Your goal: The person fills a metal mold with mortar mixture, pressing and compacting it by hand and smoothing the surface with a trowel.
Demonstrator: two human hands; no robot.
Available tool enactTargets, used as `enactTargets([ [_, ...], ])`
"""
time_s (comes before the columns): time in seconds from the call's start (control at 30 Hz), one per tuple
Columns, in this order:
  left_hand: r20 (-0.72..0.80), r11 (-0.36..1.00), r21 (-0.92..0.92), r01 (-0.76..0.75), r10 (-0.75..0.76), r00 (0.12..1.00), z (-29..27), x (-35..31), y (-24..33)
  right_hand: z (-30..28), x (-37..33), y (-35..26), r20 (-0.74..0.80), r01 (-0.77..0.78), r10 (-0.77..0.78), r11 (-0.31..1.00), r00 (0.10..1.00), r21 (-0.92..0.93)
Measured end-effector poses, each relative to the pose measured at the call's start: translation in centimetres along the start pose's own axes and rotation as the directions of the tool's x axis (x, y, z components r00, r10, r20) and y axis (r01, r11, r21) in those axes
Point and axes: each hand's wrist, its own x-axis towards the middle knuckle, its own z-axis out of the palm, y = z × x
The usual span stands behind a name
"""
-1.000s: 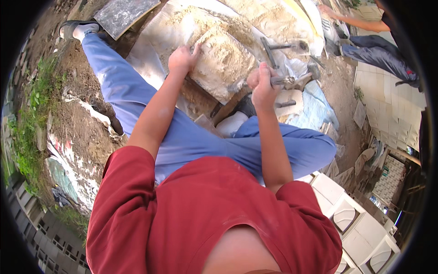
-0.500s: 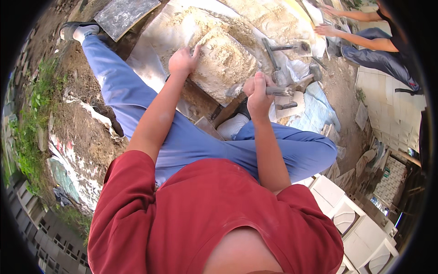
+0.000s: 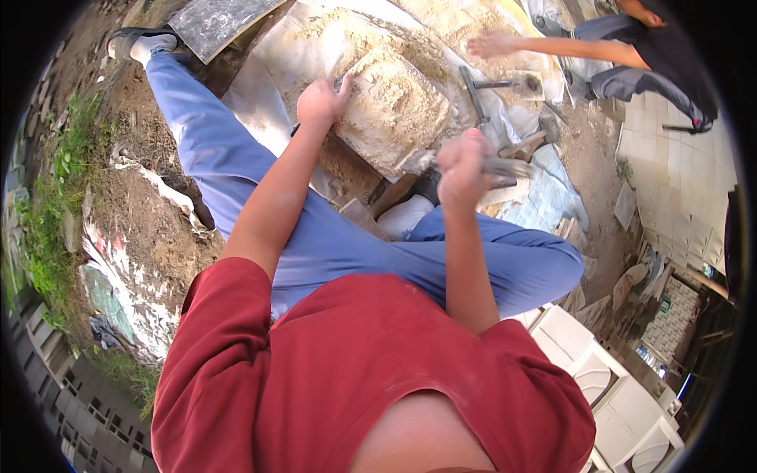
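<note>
My left hand (image 3: 322,102) is closed, thumb raised, at the left edge of a roughly rectangular block (image 3: 398,106) covered in pale, crumbly powder. A dark end sticks out beneath that hand; the rest of what it grips is hidden. My right hand (image 3: 463,169), blurred by motion, is wrapped round a short tool (image 3: 509,168) by the block's near right corner. One end of this tool looks like a flat blade, pointing left toward the block, and its grey end points right. The block rests on dark wooden-looking pieces (image 3: 347,169) between my legs.
White sheeting (image 3: 256,98) with pale powder lies under and behind the block. Hammers (image 3: 477,91) and other tools lie to its right, near a light blue sheet (image 3: 552,193). A grey board (image 3: 217,27) is at far left. Another person's hand (image 3: 493,45) reaches in from the right.
My right hand and its tool have moved slightly right and down. My left hand stays at the block's edge. The other person's arm has reached farther left over the powder.
</note>
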Motion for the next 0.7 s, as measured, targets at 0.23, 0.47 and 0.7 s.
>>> enactTargets([
  [0.23, 0.061, 0.999, 0.016, 0.048, -0.049, 0.997, -0.8, 0.0, 0.1, -0.5, 0.7, -0.4, -0.024, -0.014, 0.017, 0.992, 1.0, 0.128],
  [0.47, -0.012, 0.999, 0.025, 0.026, -0.026, 1.0, -0.2, 0.0, -0.7, 0.8, -0.5, -1.9, -0.042, -0.018, 0.02, 0.999, 0.999, 0.042],
  [0.7, 0.058, 0.998, 0.008, 0.06, -0.06, 0.997, -0.6, -0.1, -0.3, 0.3, -0.2, 0.0, 0.016, -0.038, 0.037, 0.998, 0.999, 0.053],
])
